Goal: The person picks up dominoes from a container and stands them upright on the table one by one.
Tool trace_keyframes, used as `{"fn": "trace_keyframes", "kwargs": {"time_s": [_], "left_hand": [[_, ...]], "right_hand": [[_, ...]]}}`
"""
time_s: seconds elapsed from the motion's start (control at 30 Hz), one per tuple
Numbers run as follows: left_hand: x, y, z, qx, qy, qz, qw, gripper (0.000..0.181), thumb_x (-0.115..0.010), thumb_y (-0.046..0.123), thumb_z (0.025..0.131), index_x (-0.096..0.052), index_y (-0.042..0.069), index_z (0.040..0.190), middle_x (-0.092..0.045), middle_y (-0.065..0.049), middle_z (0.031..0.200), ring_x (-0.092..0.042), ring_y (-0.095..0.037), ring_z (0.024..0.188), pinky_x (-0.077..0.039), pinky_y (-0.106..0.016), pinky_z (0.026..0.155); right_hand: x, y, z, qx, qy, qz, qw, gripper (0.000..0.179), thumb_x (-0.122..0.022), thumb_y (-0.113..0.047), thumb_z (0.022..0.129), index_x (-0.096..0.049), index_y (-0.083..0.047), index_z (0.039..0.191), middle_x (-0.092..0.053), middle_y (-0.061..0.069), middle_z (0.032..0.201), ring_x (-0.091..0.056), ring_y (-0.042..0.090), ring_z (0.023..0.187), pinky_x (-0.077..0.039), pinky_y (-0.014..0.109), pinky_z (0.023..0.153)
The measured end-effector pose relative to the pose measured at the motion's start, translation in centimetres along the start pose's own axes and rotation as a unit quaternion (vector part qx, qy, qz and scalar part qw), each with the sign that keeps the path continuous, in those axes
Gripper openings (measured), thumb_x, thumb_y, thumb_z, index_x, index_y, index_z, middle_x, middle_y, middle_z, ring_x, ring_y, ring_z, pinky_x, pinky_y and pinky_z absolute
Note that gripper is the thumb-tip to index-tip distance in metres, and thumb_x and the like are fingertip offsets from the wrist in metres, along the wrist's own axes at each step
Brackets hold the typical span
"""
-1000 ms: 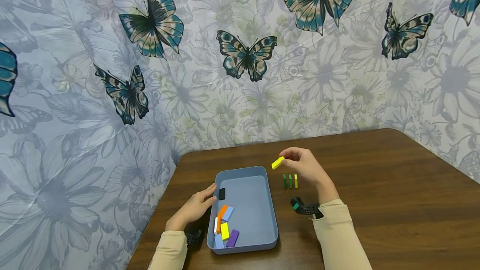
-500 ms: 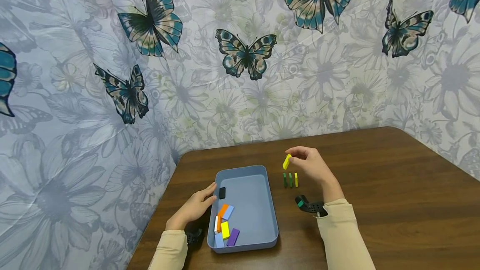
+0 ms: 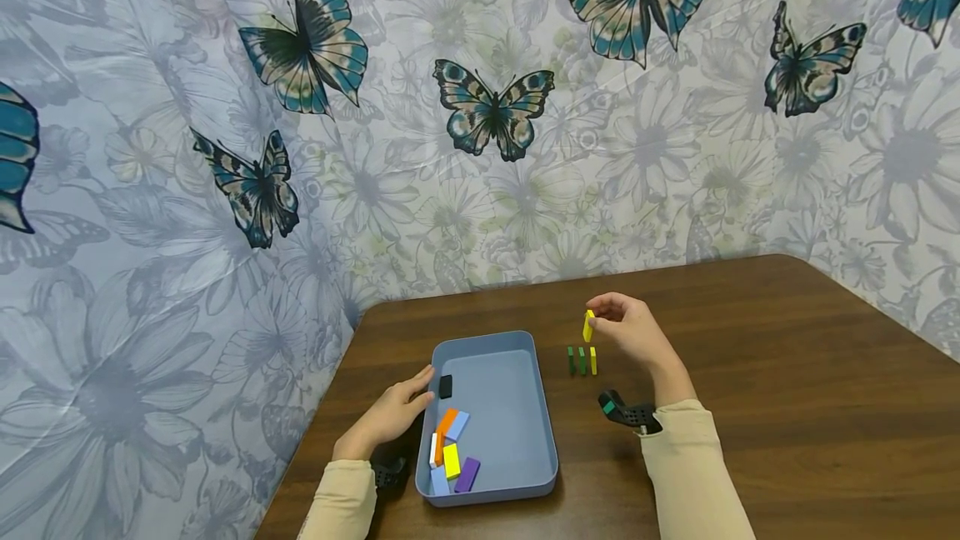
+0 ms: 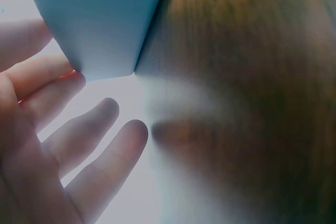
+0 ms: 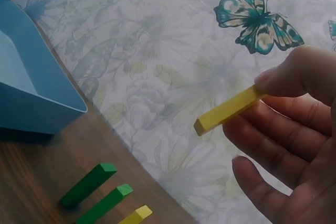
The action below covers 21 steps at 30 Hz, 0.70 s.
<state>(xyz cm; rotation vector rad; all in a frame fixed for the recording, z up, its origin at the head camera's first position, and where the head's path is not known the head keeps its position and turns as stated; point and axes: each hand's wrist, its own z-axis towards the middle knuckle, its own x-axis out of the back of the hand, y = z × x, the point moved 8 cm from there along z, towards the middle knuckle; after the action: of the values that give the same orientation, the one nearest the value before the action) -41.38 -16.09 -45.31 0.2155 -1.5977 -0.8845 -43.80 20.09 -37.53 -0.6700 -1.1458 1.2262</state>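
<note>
Between thumb and fingers, my right hand [image 3: 636, 338] pinches a yellow block [image 5: 228, 110] by one end, held up above the table. Just below it in the head view, two green blocks [image 3: 577, 361] and another yellow block [image 3: 593, 361] stand upright in a short row. My left hand [image 3: 392, 413] touches the left side of a blue-grey tray [image 3: 546, 432], its fingers extended along the outer wall [image 4: 100, 24]. Inside the tray's near left part lie orange blocks, a white block, light blue blocks, a yellow block [image 3: 452, 462] and a purple block [image 3: 467, 475].
A black block [image 3: 446, 387] lies in the tray's far left part. The brown wooden table [image 3: 787, 407] reaches back to a wall covering [image 3: 405, 215] printed with flowers and butterflies. Each wrist wears a black strap [image 3: 628, 412].
My right hand has moved to the right with the yellow block, which has turned from slanted to nearly upright over the row. The left hand stays at the tray.
</note>
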Motion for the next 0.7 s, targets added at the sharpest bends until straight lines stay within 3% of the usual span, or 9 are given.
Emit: {"fn": "trace_keyframes", "kwargs": {"time_s": [0.17,0.47,0.7], "left_hand": [[0.0,0.0,0.0,-0.001,0.001,0.002,1.0,0.053,-0.042,0.03,0.094,-0.026,0.01,0.141,-0.021,-0.005,0.148,-0.021,-0.025,0.134,-0.023,-0.05,0.105],[-0.1,-0.2,0.3,-0.007,0.013,-0.01,0.9998,0.05,-0.043,0.022,0.094,-0.028,0.007,0.139,-0.022,-0.01,0.146,-0.022,-0.031,0.133,-0.022,-0.054,0.104],[0.0,0.2,0.1,-0.007,0.01,0.01,0.9999,0.052,-0.042,0.029,0.094,-0.028,0.008,0.14,-0.023,-0.006,0.147,-0.023,-0.026,0.133,-0.024,-0.049,0.105]], "right_hand": [[0.2,0.7,0.1,-0.009,0.004,-0.01,0.9999,0.021,-0.059,-0.02,0.085,-0.058,-0.007,0.101,-0.058,0.013,0.097,-0.054,0.025,0.086,-0.047,0.038,0.072],[0.4,1.3,0.0,-0.014,0.004,-0.021,0.9997,0.018,-0.059,-0.015,0.085,-0.058,-0.007,0.101,-0.058,0.012,0.097,-0.054,0.02,0.082,-0.047,0.031,0.066],[0.7,2.0,-0.1,-0.027,0.016,-0.023,0.9993,0.018,-0.059,-0.011,0.084,-0.058,-0.004,0.1,-0.057,0.014,0.095,-0.054,0.024,0.082,-0.048,0.038,0.068]]}}
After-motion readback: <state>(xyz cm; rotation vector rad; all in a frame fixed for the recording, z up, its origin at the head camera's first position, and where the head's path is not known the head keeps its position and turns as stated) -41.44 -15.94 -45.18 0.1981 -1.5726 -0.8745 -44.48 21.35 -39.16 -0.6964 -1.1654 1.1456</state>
